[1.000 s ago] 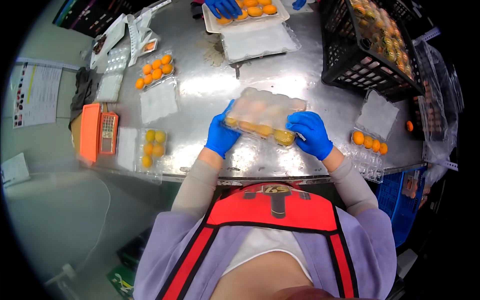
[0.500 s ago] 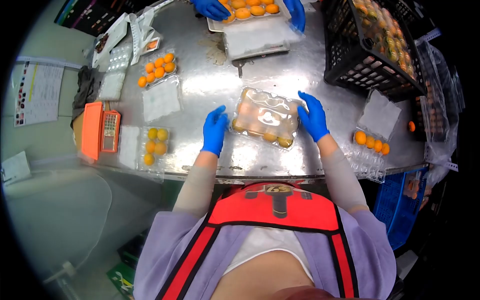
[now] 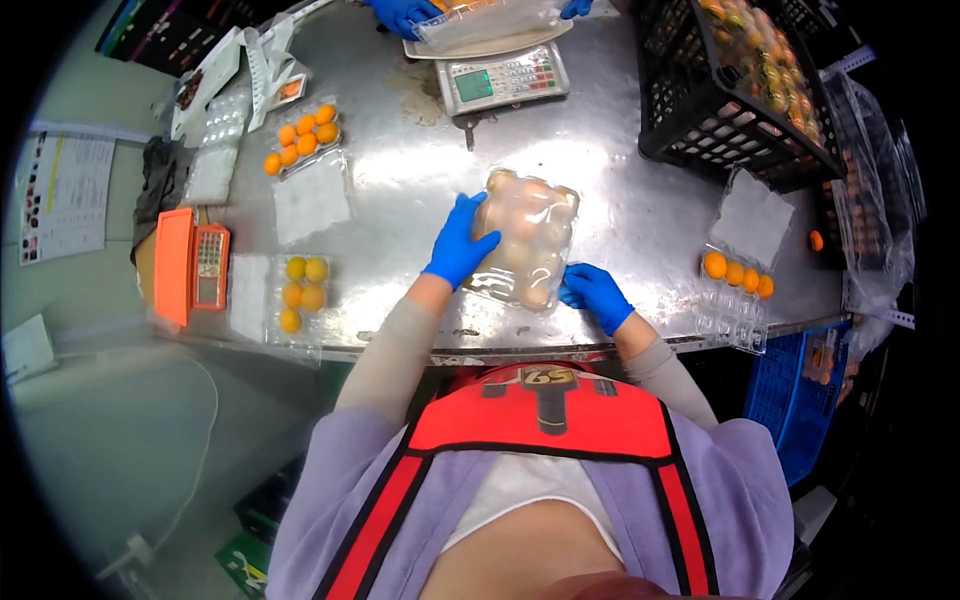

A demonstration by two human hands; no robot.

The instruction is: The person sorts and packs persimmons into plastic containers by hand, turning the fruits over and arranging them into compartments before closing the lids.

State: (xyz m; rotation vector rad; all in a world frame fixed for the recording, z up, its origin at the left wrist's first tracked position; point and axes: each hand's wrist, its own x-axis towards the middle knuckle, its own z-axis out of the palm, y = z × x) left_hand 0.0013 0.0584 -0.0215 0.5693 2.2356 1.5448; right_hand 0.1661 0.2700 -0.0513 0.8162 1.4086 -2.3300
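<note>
A closed clear plastic clamshell (image 3: 528,240) with round fruit inside stands before me on the steel table. Glare on its lid blurs the fruit. My left hand (image 3: 462,242), in a blue glove, grips its left side, the thumb lying over the lid. At the lower right corner, my right hand (image 3: 598,297), also gloved in blue, has its fingers curled in and pinching the edge; the fingertips are partly hidden.
Opposite, a co-worker's gloved hand (image 3: 405,14) is at a fruit pack on a scale (image 3: 503,80). A black crate (image 3: 690,110) of fruit stands right. Open clamshells with oranges (image 3: 303,140), yellow fruit (image 3: 303,293) and more oranges (image 3: 735,273) lie around. An orange calculator-like device (image 3: 192,266) is left.
The clamshell has turned so its long side points away from me. Both hands have closed in on it. Across the table, the co-worker's open lid has lifted, uncovering the scale's display.
</note>
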